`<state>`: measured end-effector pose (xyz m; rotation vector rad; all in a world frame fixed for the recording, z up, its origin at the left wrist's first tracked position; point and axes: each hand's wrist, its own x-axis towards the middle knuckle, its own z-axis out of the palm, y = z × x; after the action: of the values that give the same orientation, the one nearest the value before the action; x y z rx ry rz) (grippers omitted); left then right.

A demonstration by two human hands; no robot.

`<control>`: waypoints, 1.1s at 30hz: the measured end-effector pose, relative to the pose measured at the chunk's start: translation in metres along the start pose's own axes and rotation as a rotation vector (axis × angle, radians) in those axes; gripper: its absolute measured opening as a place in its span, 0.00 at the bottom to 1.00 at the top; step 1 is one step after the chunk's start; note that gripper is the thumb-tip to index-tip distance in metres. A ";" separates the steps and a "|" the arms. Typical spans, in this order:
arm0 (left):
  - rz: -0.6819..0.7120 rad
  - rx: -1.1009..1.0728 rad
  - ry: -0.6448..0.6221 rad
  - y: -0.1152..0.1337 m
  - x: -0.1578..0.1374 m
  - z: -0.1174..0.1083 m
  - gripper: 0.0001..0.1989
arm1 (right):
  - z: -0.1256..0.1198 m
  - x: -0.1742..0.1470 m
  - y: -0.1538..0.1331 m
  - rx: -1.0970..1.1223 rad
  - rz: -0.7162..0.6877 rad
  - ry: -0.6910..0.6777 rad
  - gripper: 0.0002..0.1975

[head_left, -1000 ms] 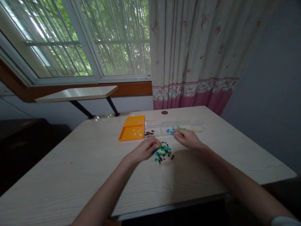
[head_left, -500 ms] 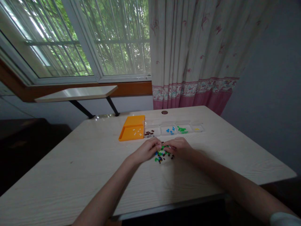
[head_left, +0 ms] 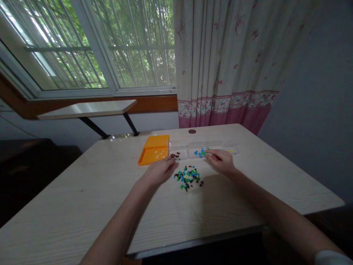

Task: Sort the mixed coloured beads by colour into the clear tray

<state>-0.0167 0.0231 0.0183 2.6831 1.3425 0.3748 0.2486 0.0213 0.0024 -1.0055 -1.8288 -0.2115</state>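
Observation:
A loose pile of small plastic building bricks [head_left: 189,176], in brown, green, blue and yellow, lies on the table between my hands. My left hand [head_left: 160,171] is closed at the left of the pile, its fingertips by the clear compartment with brown bricks [head_left: 175,155]. Whatever it pinches is hidden. Over the clear trays reaches my right hand [head_left: 222,161], thumb and finger pinched beside the blue bricks [head_left: 196,152]. A green brick [head_left: 203,153] shows at those fingertips. This hand covers most of the compartment with green bricks.
An orange box [head_left: 146,157] with its lid laid back holds several white pieces [head_left: 160,154]. At the right end of the clear tray row are yellow bricks [head_left: 230,151]. A raised shelf [head_left: 91,107] stands at the back left, below the window.
My hands have moved apart from over the pile, uncovering it. The left has gone left towards the brown bricks, the right forward and right over the trays with a green brick.

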 end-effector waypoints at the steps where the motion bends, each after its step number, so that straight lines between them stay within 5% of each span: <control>1: 0.007 0.018 -0.010 -0.001 0.000 0.001 0.13 | -0.001 0.000 0.002 -0.001 0.013 0.015 0.11; 33: 0.018 -0.030 -0.120 0.008 0.004 0.013 0.10 | -0.004 0.001 0.000 -0.033 -0.129 -0.029 0.10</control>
<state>-0.0042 0.0217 0.0084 2.6485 1.2704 0.2291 0.2512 0.0201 0.0054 -0.9181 -1.9237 -0.3080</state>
